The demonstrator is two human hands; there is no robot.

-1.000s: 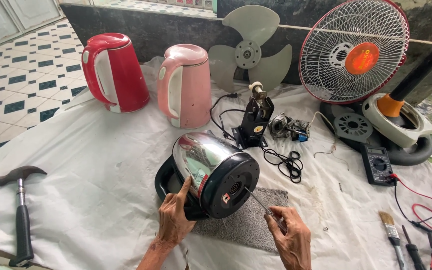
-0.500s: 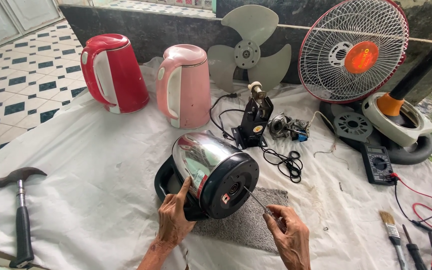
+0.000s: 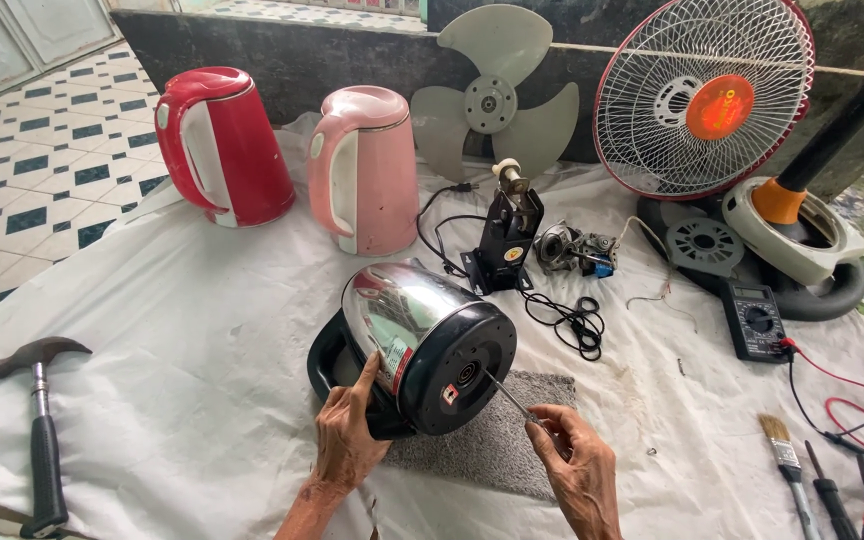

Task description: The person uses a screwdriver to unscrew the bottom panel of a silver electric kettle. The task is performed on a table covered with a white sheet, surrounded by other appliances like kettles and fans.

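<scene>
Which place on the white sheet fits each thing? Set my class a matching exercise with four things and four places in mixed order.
Things:
1. steel kettle with black base
2. black-handled hammer
3. black multimeter
4. bristle paintbrush

Places:
A. far left, lying flat
B. near right edge, beside pliers
C. on its side, steadied by the left hand
D. below the caged fan's base

Pairs: 1-C, 2-A, 3-D, 4-B

Both hands (image 3: pixel 347 445) bare, no sleeves/rings visible.
</scene>
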